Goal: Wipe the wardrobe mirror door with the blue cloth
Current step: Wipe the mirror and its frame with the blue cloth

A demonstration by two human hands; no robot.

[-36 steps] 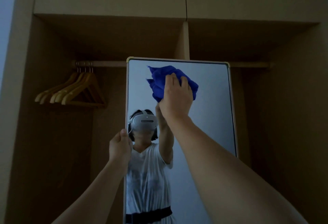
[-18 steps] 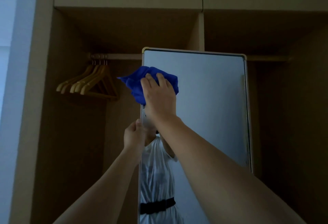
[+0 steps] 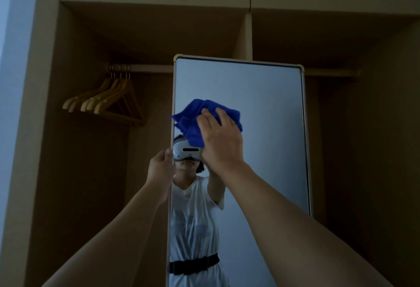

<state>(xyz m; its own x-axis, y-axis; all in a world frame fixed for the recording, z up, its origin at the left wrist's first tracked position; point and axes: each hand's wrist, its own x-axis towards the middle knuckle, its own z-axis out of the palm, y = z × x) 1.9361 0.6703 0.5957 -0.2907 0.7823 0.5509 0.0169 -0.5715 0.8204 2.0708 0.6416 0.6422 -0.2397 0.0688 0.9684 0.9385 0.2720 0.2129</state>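
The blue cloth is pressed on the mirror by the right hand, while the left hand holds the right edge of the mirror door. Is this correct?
Not quite. The head view shows the left hand holding the left edge of the mirror door, not the right edge. The rest is correct: the right hand presses the blue cloth on the mirror.

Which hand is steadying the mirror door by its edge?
The left hand: it grips the mirror door's left edge, holding no cloth. The right hand instead presses the blue cloth against the glass.
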